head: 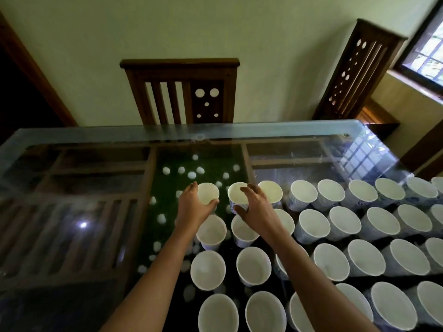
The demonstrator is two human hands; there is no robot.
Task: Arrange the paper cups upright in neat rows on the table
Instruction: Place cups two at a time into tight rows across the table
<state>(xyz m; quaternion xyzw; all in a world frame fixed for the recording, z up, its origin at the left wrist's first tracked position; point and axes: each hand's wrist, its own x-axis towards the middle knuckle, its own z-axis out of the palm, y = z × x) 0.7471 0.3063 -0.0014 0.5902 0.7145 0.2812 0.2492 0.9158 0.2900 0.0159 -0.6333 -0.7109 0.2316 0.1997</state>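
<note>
Several white paper cups with blue print stand upright in rows (335, 226) across the right half of a glass-topped table (72, 144). My left hand (194, 207) grips the leftmost cup of the far row (208, 192), thumb and fingers curled round its rim. My right hand (254, 207) holds the neighbouring cup (237, 193), fingers over the rim and thumb against its side. Both cups are upright at the left end of the far row.
Beneath the glass lie a wooden frame (96, 212) and a green panel with white pebbles (191, 168). A wooden chair (182, 92) stands behind the table's far edge, another chair (354, 75) at the back right. A window (429, 44) is at the right.
</note>
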